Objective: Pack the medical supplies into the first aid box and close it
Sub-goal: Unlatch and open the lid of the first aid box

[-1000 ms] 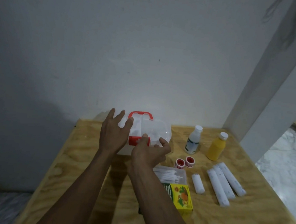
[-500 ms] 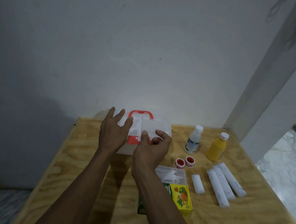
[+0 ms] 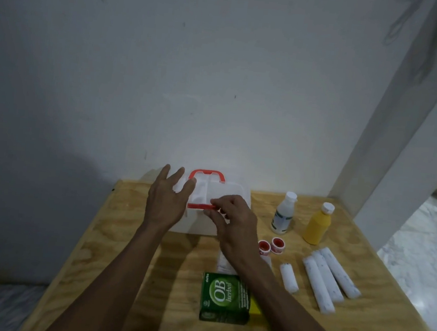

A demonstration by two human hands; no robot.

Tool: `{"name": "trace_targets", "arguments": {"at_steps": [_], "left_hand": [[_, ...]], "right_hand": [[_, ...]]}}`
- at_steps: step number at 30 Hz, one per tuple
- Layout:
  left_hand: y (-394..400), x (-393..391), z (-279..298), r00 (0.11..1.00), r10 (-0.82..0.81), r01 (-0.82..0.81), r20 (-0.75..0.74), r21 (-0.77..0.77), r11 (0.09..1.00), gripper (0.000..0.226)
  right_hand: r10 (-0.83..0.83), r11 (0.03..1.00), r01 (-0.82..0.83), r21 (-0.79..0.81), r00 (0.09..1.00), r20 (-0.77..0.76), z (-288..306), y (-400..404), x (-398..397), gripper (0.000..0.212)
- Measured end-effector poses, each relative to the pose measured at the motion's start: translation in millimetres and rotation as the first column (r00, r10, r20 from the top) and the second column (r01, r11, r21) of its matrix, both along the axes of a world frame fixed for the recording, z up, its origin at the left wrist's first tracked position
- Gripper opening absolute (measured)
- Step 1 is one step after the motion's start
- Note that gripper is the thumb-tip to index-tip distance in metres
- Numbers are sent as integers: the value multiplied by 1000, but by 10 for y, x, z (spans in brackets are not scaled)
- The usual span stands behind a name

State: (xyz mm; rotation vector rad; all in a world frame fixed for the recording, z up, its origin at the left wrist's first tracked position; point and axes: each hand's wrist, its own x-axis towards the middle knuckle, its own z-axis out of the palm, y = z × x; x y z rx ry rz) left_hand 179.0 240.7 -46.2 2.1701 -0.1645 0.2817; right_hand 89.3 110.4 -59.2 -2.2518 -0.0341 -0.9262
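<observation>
A translucent white first aid box [image 3: 225, 190] with a red handle [image 3: 206, 174] stands at the back of the wooden table [image 3: 123, 236], lid down. My left hand [image 3: 166, 200] lies flat against its left side, fingers spread. My right hand [image 3: 233, 218] pinches the red front latch [image 3: 199, 206]. To the right stand a white bottle [image 3: 284, 212] and a yellow bottle [image 3: 317, 225]. Two small red tape rolls [image 3: 271, 245], a short bandage roll [image 3: 289, 278] and three long bandage rolls [image 3: 330, 279] lie nearby. A green box [image 3: 223, 298] sits in front.
A white wall rises right behind the table, and a white pillar [image 3: 404, 131] stands at the back right corner. A clear case of cotton swabs [image 3: 224, 264] is partly hidden under my right forearm, and a yellow box [image 3: 255, 306] peeks from behind the green box.
My right hand has shifted from the box's front onto the red latch and closed its fingers on it. The left hand stays on the box's left side.
</observation>
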Motion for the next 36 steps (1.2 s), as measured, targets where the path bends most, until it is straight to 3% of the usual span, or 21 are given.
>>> {"name": "trace_targets", "arguments": {"at_steps": [5, 10, 18, 21, 24, 29, 36], "left_hand": [[22, -19, 16, 1000, -8, 7, 10, 67, 998, 58], [47, -54, 41, 998, 16, -14, 55, -40, 999, 56], [28, -100, 133, 995, 68, -48, 67, -257, 965, 61], [9, -100, 100, 998, 63, -54, 18, -317, 947, 75], [-17, -50, 22, 999, 41, -41, -6, -225, 974, 87], [-38, 48, -52, 997, 55, -51, -52, 73, 996, 84], [-29, 104, -77, 992, 39, -13, -118, 213, 977, 88]], "right_hand": [[-22, 961, 45, -274, 996, 87, 110, -194, 83, 18], [0, 963, 33, -268, 993, 122, 192, -243, 129, 35], [-4, 972, 52, -231, 979, 206, 539, -270, 304, 23], [-8, 979, 44, -200, 984, 176, 763, -314, 481, 25], [-4, 986, 29, -166, 989, 149, 956, -342, 729, 27], [-35, 994, 48, -97, 990, 133, 1083, -434, 1206, 31], [-113, 990, 123, -73, 986, 121, 1115, -487, 1680, 31]]}}
